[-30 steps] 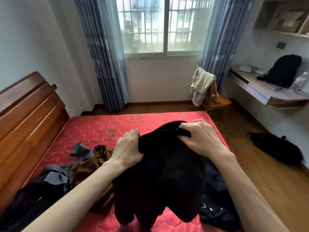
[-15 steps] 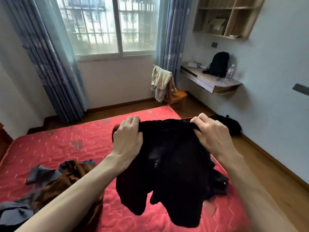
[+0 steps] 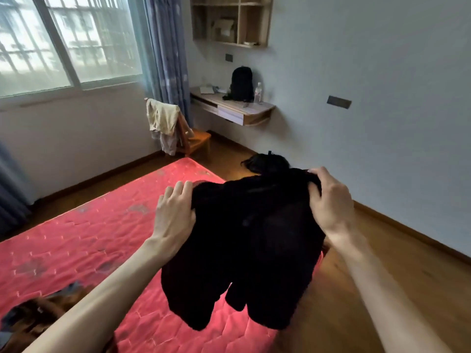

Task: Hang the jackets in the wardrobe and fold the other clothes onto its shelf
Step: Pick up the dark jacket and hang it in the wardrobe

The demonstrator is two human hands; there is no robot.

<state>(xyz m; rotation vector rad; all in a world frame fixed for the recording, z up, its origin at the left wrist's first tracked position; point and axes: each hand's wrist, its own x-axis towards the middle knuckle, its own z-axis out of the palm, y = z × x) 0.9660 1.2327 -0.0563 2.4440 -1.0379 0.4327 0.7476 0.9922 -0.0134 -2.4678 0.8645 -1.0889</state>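
overhanging red mattress (image 3: 76, 240), wood floor (image 3: 382, 301)

both my arms reach forward, bare; my left hand (image 3: 175, 212) and right hand (image 3: 328, 202) are raised level, fingers curled, each gripping cloth.
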